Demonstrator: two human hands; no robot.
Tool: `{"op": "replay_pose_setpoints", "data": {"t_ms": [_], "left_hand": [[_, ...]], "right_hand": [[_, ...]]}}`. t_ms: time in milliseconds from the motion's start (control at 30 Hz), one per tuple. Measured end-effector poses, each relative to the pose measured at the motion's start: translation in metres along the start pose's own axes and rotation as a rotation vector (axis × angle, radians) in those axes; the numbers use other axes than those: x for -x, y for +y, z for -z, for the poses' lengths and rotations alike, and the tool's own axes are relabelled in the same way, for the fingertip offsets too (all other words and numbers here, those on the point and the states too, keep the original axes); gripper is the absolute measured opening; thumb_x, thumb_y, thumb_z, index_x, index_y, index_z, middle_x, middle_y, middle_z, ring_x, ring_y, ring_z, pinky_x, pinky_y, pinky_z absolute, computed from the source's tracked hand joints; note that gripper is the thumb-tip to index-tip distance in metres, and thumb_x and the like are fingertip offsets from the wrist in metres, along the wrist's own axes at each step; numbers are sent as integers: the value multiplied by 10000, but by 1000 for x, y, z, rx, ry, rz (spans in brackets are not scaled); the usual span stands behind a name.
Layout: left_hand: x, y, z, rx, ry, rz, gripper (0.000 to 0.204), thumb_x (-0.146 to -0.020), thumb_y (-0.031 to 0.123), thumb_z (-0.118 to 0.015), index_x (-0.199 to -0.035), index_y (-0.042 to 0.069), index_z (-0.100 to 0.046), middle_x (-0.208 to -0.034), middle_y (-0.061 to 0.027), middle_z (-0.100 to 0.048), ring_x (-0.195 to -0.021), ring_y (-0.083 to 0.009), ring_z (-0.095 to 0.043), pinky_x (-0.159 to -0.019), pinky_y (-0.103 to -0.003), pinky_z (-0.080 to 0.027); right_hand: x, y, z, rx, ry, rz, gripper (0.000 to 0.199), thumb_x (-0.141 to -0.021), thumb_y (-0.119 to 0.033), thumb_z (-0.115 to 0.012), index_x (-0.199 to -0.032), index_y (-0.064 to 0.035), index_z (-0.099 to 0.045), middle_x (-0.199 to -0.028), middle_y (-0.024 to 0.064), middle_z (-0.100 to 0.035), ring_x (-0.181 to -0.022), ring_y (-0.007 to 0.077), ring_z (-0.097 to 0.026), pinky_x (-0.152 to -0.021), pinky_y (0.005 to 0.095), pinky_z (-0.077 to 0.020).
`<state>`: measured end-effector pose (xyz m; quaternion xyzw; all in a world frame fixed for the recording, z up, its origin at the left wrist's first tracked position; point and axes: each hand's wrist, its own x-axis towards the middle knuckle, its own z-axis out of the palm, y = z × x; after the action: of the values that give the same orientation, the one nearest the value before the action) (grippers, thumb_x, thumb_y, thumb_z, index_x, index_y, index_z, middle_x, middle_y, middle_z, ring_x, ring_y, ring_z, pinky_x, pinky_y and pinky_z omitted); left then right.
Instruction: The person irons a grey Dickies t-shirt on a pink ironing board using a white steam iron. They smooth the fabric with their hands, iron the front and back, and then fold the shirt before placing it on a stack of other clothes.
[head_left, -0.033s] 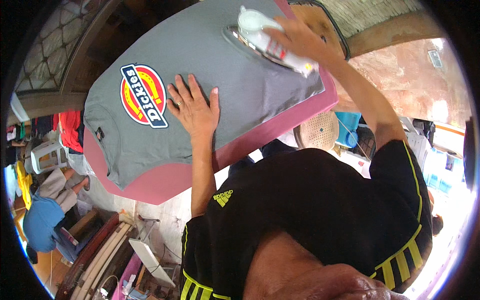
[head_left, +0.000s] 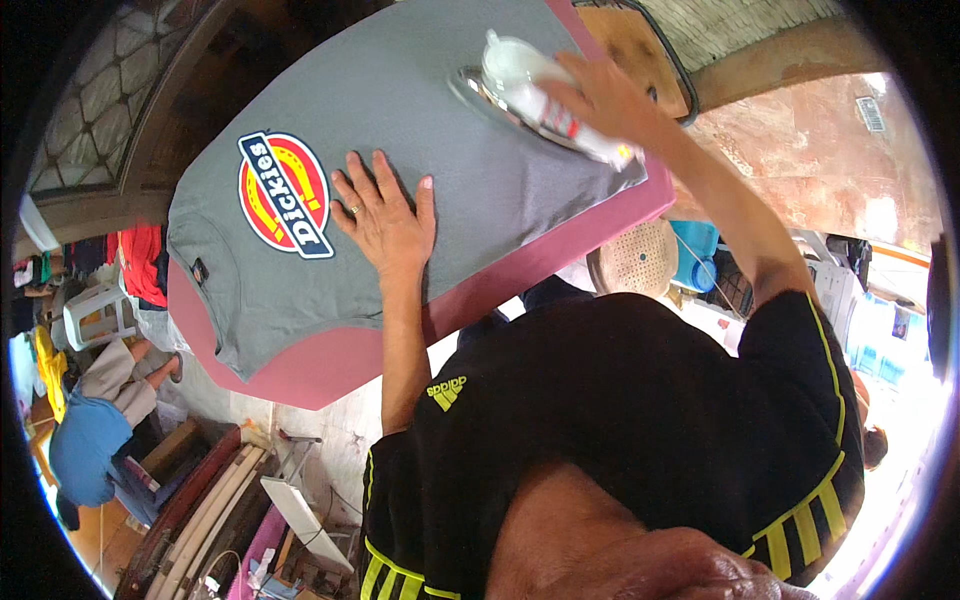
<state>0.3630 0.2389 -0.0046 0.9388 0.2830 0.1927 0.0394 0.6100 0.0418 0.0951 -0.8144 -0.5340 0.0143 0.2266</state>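
A grey T-shirt (head_left: 420, 90) with a round red and yellow badge (head_left: 285, 195) lies flat on a pink ironing board (head_left: 330, 365). My left hand (head_left: 385, 215) rests palm down on the shirt just right of the badge. Its fingers are spread, one wears a ring, and it holds nothing. My right hand (head_left: 610, 100) grips the handle of a white iron (head_left: 515, 70). The iron sits on the shirt near the board's far right end, and its metal sole shows at the left of its body.
A person in blue (head_left: 90, 440) crouches at lower left beside a white plastic chair (head_left: 95, 315). A woven stool (head_left: 640, 260) and a blue bucket (head_left: 695, 255) stand under the board's right end. Wooden boards (head_left: 200, 520) lie on the floor at lower left.
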Motion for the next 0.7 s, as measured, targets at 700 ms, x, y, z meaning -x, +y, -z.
{"op": "replay_pose_setpoints", "data": {"t_ms": [700], "left_hand": [[-5,12,6,-80,-52,62,840,-856,677,-541,-1474,120,-422,-1563,-168,-306,-1463,-383,-224,-1159,-550,-142]], "right_hand": [[-172,95,39,-184,72,-192,546,-963,-418,-511,-1027,108,-638,-818,309,-670,-823,429,-687,-741,476,-539]]}}
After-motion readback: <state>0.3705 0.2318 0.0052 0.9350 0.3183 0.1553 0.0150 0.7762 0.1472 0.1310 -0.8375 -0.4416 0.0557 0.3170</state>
